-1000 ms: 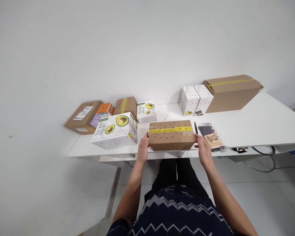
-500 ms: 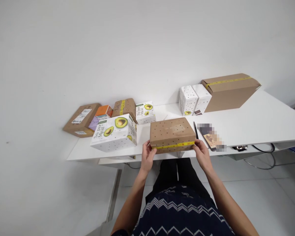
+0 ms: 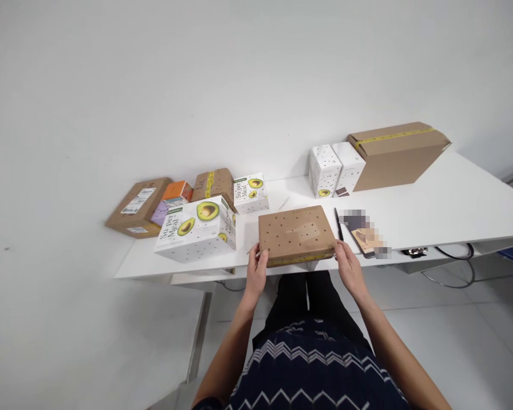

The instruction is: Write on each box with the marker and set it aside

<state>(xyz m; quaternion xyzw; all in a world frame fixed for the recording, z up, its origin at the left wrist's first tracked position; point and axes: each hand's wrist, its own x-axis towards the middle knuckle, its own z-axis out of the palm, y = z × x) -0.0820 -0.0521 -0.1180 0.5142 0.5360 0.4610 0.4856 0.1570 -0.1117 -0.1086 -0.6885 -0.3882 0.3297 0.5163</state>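
White table (image 3: 453, 210) bears 9 boxes, pen, phone.

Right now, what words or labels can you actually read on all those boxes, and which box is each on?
"Super Meal": top of the large avocado box.
"Super Meal": the small avocado box behind it.
Shipping label on the far-left brown parcel: too small to read.
Yellow tape print on the dotted brown box held by the left hand and right hand: unreadable.

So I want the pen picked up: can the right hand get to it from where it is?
Probably yes. The right hand rests at the brown box's right end, and the pen lies just beyond it with nothing between.
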